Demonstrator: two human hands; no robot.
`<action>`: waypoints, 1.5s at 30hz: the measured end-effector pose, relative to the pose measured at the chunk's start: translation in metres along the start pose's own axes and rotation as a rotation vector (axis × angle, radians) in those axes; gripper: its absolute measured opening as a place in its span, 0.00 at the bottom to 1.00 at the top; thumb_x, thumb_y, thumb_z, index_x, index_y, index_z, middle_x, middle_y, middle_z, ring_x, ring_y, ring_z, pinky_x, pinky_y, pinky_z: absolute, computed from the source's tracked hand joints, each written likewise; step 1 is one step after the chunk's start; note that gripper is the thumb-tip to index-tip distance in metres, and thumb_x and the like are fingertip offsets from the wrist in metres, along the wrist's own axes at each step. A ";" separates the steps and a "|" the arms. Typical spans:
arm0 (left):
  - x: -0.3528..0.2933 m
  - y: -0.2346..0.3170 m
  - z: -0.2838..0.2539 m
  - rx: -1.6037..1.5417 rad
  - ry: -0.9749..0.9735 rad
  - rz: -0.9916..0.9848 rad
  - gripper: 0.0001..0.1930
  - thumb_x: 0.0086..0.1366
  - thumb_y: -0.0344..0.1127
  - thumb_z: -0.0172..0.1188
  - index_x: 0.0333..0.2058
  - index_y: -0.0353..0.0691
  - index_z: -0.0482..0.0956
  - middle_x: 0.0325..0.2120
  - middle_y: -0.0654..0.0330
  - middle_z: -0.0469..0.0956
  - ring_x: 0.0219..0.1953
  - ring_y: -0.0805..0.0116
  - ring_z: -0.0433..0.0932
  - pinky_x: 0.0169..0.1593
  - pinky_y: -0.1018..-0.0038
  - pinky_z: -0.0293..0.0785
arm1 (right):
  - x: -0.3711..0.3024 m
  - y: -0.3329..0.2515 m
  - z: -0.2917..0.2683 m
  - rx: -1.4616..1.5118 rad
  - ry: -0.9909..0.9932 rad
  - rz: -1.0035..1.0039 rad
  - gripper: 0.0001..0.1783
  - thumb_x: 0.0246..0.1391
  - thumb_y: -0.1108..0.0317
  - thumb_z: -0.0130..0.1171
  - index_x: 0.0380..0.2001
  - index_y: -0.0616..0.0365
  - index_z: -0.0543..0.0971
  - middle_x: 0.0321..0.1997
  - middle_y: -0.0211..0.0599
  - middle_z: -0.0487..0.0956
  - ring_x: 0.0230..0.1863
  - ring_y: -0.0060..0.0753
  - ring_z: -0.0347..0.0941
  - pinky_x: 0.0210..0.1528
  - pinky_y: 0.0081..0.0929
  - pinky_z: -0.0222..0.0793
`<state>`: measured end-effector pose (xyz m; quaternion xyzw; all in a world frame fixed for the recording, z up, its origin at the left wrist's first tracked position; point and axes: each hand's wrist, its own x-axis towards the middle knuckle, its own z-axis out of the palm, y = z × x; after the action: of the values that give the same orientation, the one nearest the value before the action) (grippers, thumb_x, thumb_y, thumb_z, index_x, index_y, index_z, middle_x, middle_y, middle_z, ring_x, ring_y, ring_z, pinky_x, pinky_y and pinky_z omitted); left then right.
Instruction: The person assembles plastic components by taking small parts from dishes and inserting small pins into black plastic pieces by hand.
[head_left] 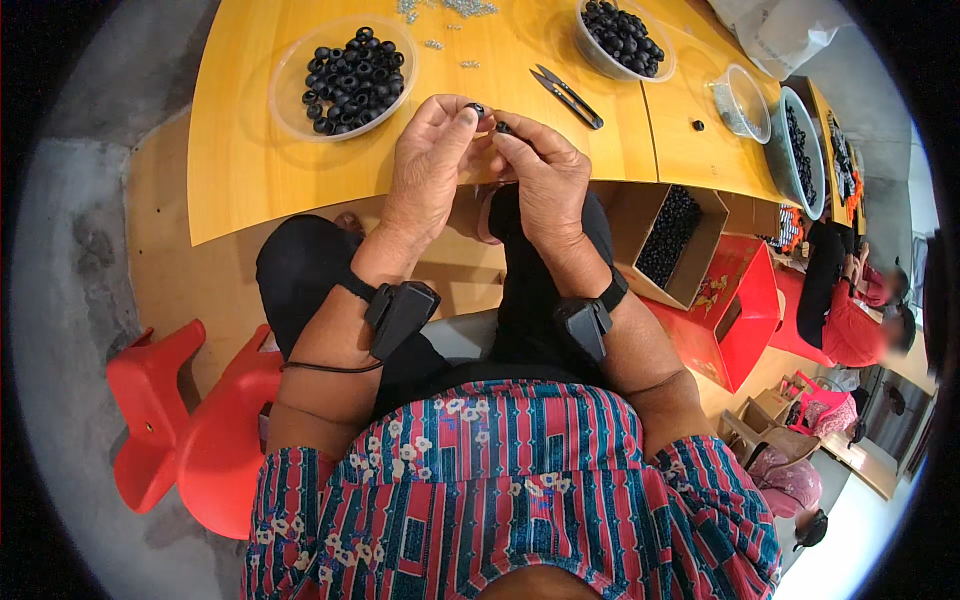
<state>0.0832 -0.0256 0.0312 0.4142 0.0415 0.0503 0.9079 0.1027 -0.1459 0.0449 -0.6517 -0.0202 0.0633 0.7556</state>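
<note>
- Here's the left hand (430,155), fingers narrowed to a pinch on a black bead (475,109), over the counter's (235,170) near edge.
- Just to its right, the right hand (550,170), fingers also pinched, on what looks like another bead (503,128); the two pieces sit apart, so this pair looks midway, not finished.
- Plenty left, it seems: beads fill the left bowl (284,62), the far-right bowl (582,40) and the cardboard box (706,258) below on the right.
- One loose bead (698,125) lies right; snips (568,97) rest beyond the right hand, unheld.
- Clear bits (470,64) dot the far side; which beads are done, nobody can tell.
</note>
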 end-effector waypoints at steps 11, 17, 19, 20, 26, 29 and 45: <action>-0.007 0.001 -0.004 0.184 0.031 0.032 0.07 0.64 0.32 0.53 0.37 0.35 0.70 0.31 0.66 0.72 0.34 0.79 0.70 0.41 0.82 0.69 | -0.002 -0.014 0.001 -0.208 -0.056 -0.099 0.10 0.47 0.81 0.58 0.36 0.69 0.79 0.28 0.35 0.79 0.24 0.19 0.72 0.28 0.14 0.69; -0.009 0.004 -0.003 0.168 0.039 0.021 0.07 0.64 0.32 0.53 0.37 0.35 0.70 0.30 0.66 0.72 0.33 0.79 0.71 0.40 0.81 0.70 | -0.001 -0.019 -0.001 -0.148 -0.094 -0.081 0.11 0.47 0.81 0.58 0.36 0.68 0.79 0.29 0.35 0.79 0.24 0.20 0.72 0.28 0.14 0.70; -0.009 0.005 -0.002 0.167 0.046 0.030 0.07 0.64 0.32 0.53 0.37 0.35 0.70 0.30 0.66 0.72 0.33 0.79 0.71 0.40 0.81 0.71 | -0.001 -0.019 -0.002 -0.296 -0.099 -0.153 0.10 0.47 0.81 0.58 0.36 0.68 0.79 0.28 0.35 0.79 0.24 0.20 0.73 0.28 0.14 0.70; -0.009 0.005 -0.002 0.165 0.046 0.028 0.07 0.64 0.32 0.53 0.37 0.36 0.70 0.30 0.66 0.72 0.33 0.79 0.71 0.40 0.81 0.71 | -0.001 -0.020 -0.002 -0.297 -0.099 -0.153 0.10 0.47 0.81 0.58 0.36 0.68 0.79 0.28 0.35 0.79 0.24 0.20 0.73 0.28 0.14 0.70; -0.008 0.000 -0.003 0.153 0.021 0.011 0.07 0.64 0.32 0.53 0.37 0.37 0.71 0.30 0.66 0.72 0.32 0.78 0.72 0.40 0.81 0.72 | 0.005 -0.023 -0.005 -0.187 -0.083 -0.057 0.11 0.45 0.81 0.59 0.35 0.70 0.79 0.28 0.37 0.79 0.24 0.22 0.73 0.29 0.16 0.70; -0.008 0.000 -0.005 0.177 0.007 0.018 0.07 0.64 0.33 0.54 0.37 0.37 0.71 0.30 0.66 0.73 0.32 0.78 0.72 0.40 0.81 0.71 | 0.008 -0.020 -0.008 -0.108 -0.092 -0.038 0.11 0.44 0.82 0.58 0.35 0.70 0.79 0.29 0.38 0.79 0.23 0.24 0.73 0.30 0.17 0.70; -0.008 -0.003 -0.009 0.094 -0.075 -0.006 0.09 0.66 0.36 0.51 0.40 0.37 0.70 0.32 0.64 0.74 0.34 0.78 0.73 0.42 0.81 0.70 | 0.012 -0.018 -0.007 0.176 -0.128 0.072 0.11 0.48 0.80 0.54 0.37 0.70 0.78 0.25 0.34 0.77 0.23 0.21 0.69 0.30 0.18 0.68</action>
<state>0.0739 -0.0217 0.0237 0.4578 0.0111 0.0302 0.8885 0.1162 -0.1536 0.0611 -0.5776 -0.0394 0.1332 0.8044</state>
